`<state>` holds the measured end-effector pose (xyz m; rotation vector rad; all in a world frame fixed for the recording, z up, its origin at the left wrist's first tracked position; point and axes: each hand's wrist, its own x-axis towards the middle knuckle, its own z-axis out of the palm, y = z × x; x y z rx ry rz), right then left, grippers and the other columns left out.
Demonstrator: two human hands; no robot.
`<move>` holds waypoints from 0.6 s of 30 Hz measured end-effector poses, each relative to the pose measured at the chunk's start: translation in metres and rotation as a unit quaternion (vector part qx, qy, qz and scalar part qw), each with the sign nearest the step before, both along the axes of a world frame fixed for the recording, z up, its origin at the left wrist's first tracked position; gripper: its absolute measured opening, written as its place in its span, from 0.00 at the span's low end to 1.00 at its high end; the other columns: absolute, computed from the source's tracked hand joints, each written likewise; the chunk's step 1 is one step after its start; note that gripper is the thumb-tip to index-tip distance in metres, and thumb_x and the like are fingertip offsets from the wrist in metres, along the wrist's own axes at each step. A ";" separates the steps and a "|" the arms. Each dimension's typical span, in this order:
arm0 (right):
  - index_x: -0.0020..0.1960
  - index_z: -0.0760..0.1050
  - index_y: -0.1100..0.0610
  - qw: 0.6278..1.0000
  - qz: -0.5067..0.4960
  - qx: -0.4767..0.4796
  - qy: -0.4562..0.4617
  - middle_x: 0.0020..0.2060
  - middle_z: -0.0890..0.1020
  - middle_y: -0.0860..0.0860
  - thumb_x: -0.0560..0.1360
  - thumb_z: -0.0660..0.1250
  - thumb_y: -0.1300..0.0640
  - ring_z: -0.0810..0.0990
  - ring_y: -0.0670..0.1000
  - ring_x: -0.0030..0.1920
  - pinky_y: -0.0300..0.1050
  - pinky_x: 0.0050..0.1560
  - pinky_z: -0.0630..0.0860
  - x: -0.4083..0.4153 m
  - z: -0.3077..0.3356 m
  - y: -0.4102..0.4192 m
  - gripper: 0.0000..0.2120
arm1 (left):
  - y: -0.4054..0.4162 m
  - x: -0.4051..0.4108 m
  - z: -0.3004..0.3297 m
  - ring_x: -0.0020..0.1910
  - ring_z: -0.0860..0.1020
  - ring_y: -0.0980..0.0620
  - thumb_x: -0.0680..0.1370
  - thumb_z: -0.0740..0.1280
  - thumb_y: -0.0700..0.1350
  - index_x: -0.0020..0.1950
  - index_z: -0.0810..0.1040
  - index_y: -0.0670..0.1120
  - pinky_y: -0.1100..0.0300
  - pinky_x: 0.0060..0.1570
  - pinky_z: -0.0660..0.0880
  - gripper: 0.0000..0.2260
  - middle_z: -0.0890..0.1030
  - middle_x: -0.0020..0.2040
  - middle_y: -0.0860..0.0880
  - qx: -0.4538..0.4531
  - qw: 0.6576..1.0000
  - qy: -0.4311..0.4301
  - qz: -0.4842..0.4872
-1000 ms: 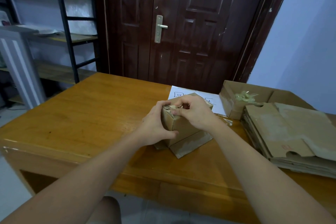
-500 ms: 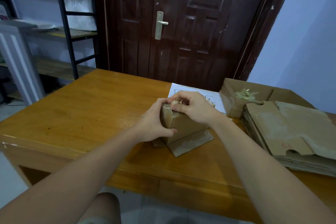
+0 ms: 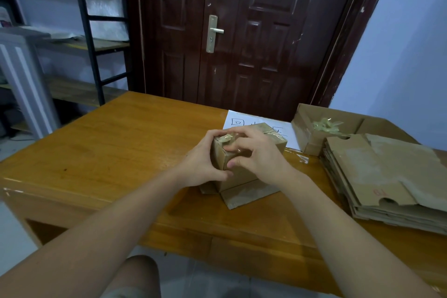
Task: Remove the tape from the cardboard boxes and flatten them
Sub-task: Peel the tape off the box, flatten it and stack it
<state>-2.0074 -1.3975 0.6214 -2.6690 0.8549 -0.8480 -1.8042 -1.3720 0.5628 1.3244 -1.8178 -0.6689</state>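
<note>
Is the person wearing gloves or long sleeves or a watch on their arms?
No. The left hand and the right hand are bare, with no gloves or rings showing. Both forearms are bare as far as the picture shows: no sleeves, watch or bracelets. The fingernails look short and unpainted.

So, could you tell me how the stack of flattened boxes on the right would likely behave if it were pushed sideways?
The stack of flattened boxes would probably shear rather than slide as one, since its layers lie loose and unevenly aligned. It looks fairly stiff sheet by sheet, though bent top flaps may flop. On the smooth wooden table it should slide easily.
</note>
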 end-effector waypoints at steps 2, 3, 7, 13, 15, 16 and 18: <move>0.53 0.86 0.56 0.999 0.018 -0.028 -0.019 0.66 0.79 0.48 0.72 0.77 0.59 0.75 0.47 0.64 0.51 0.65 0.74 0.003 -0.004 0.000 0.10 | -0.002 0.002 0.001 0.61 0.78 0.56 0.65 0.82 0.56 0.73 0.58 0.66 0.49 0.61 0.80 0.45 0.76 0.63 0.59 0.006 1.000 0.001 0.000; 0.53 0.86 0.57 0.999 0.026 -0.040 -0.026 0.64 0.81 0.48 0.73 0.76 0.60 0.77 0.48 0.61 0.51 0.64 0.75 0.003 -0.005 -0.001 0.09 | -0.002 0.002 0.001 0.61 0.78 0.56 0.65 0.82 0.55 0.74 0.58 0.65 0.49 0.61 0.80 0.45 0.76 0.62 0.58 0.009 1.000 0.001 -0.001; 0.54 0.86 0.57 0.997 0.014 -0.077 -0.029 0.54 0.86 0.49 0.74 0.74 0.59 0.82 0.47 0.54 0.48 0.60 0.76 0.001 -0.007 0.001 0.09 | -0.003 0.002 0.002 0.63 0.76 0.56 0.65 0.82 0.55 0.75 0.58 0.63 0.50 0.63 0.79 0.46 0.74 0.66 0.58 0.010 1.000 -0.008 -0.010; 0.58 0.84 0.55 0.995 0.014 -0.100 -0.011 0.57 0.85 0.47 0.76 0.73 0.52 0.78 0.43 0.60 0.36 0.62 0.68 -0.004 -0.011 0.001 0.12 | -0.004 0.002 0.003 0.65 0.75 0.56 0.64 0.83 0.56 0.76 0.57 0.63 0.50 0.65 0.78 0.48 0.72 0.68 0.59 0.018 0.999 -0.008 -0.027; 0.61 0.82 0.54 0.995 -0.004 -0.104 0.006 0.61 0.82 0.47 0.74 0.75 0.45 0.72 0.39 0.62 0.34 0.63 0.62 -0.004 -0.018 0.003 0.19 | -0.003 0.004 0.003 0.66 0.76 0.55 0.63 0.85 0.57 0.77 0.57 0.63 0.49 0.66 0.78 0.51 0.72 0.68 0.58 0.021 0.999 -0.007 -0.033; 0.61 0.81 0.55 0.992 -0.020 -0.119 0.018 0.63 0.81 0.47 0.72 0.75 0.43 0.70 0.39 0.63 0.36 0.64 0.61 -0.002 -0.023 0.005 0.23 | -0.003 0.004 0.003 0.67 0.75 0.54 0.61 0.85 0.58 0.77 0.56 0.63 0.49 0.66 0.77 0.53 0.72 0.69 0.59 0.022 0.999 -0.008 -0.036; 0.59 0.81 0.58 0.985 -0.046 -0.165 0.009 0.63 0.81 0.49 0.71 0.76 0.42 0.72 0.46 0.63 0.42 0.65 0.64 0.005 -0.031 0.008 0.24 | -0.002 0.005 0.003 0.68 0.75 0.55 0.59 0.86 0.58 0.77 0.56 0.63 0.50 0.66 0.77 0.55 0.71 0.70 0.60 0.024 0.999 -0.009 -0.037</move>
